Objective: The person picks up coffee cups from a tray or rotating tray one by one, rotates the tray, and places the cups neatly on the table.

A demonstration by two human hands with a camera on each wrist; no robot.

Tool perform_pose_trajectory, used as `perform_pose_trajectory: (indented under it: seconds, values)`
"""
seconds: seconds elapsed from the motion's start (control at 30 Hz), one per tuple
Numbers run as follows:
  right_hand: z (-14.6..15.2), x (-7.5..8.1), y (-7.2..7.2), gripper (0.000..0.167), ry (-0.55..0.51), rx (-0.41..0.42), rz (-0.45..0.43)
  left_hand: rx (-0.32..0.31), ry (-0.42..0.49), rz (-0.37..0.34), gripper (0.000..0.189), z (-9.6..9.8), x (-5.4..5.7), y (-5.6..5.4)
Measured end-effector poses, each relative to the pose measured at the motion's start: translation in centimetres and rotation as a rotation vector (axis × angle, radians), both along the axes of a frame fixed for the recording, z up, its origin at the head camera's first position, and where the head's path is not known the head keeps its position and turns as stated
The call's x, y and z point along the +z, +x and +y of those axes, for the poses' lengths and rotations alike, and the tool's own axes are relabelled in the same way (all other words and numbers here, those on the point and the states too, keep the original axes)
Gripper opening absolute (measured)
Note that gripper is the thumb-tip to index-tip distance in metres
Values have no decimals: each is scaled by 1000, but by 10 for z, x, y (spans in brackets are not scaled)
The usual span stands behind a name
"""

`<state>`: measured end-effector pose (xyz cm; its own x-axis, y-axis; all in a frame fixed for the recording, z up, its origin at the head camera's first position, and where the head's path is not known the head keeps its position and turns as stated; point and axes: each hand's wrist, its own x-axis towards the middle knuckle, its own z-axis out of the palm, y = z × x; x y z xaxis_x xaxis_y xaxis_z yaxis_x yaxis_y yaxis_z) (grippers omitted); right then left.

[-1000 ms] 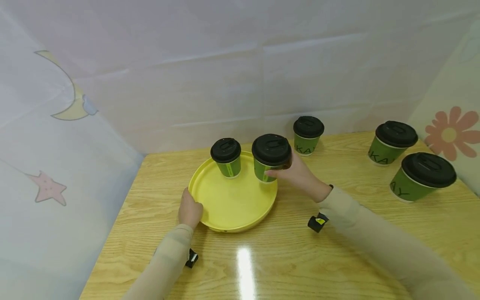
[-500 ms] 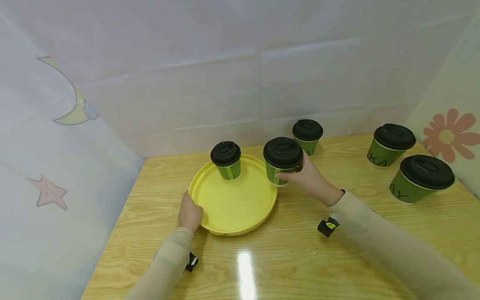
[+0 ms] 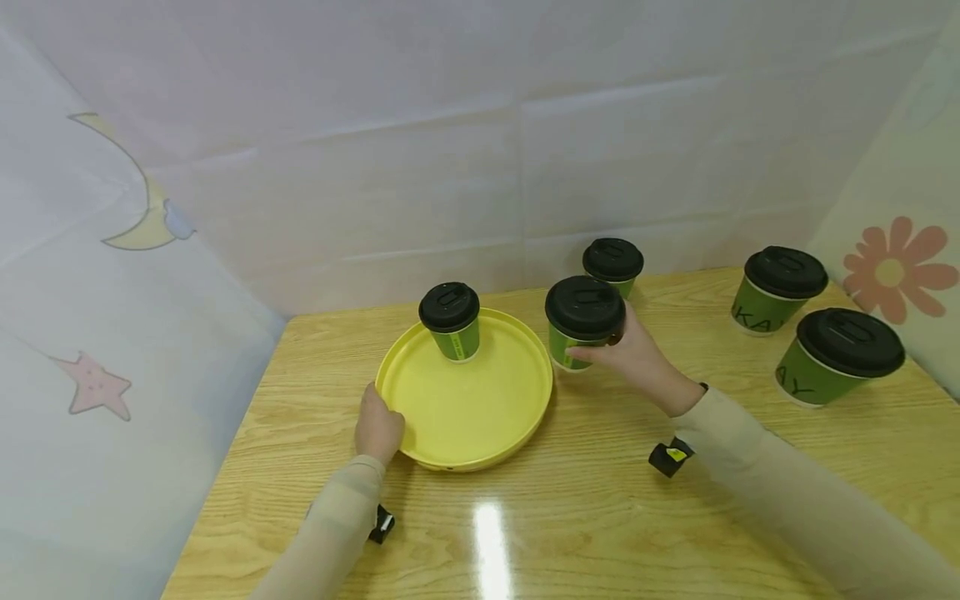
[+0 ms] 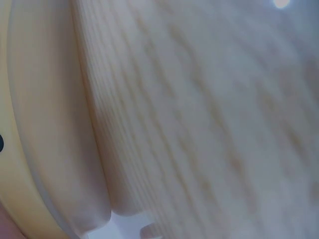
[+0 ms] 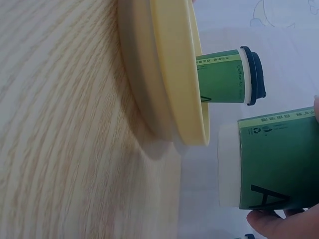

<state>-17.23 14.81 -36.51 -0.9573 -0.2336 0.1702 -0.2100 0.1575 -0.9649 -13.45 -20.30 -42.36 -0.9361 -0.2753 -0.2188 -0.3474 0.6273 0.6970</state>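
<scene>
My right hand [image 3: 639,360] grips a green paper cup [image 3: 562,340] with a black lid, thumb on the near side. The cup is upright and raised, just past the right rim of a round yellow tray [image 3: 468,421]. In the right wrist view the held cup [image 5: 279,159] has its white base apart from both the tray [image 5: 174,74] and the table. A second lidded green cup [image 3: 459,340] stands on the tray toward the back. My left hand [image 3: 377,427] holds the tray's left rim; its fingertips are hidden in the head view.
One lidded cup [image 3: 613,260] stands on the table behind the held cup, partly covered by it. Two more, a rear cup [image 3: 767,305] and a nearer cup [image 3: 813,372], stand at the right. A fabric backdrop [image 3: 390,192] rises behind the wooden table [image 3: 585,500].
My right hand has carried its cup rightward, from over the tray to beyond its right rim. The left hand, tray and other cups have stayed in place.
</scene>
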Motion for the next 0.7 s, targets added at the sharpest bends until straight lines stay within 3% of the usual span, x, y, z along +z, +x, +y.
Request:
perform_pose_trajectory:
  seconds: [0.47, 0.7]
  values:
    - [14, -3, 4, 85, 31, -35, -38, -6, 19, 7, 67, 0, 2, 2]
    - [21, -9, 1, 83, 69, -52, -6, -2, 21, 9, 66, 0, 2, 1]
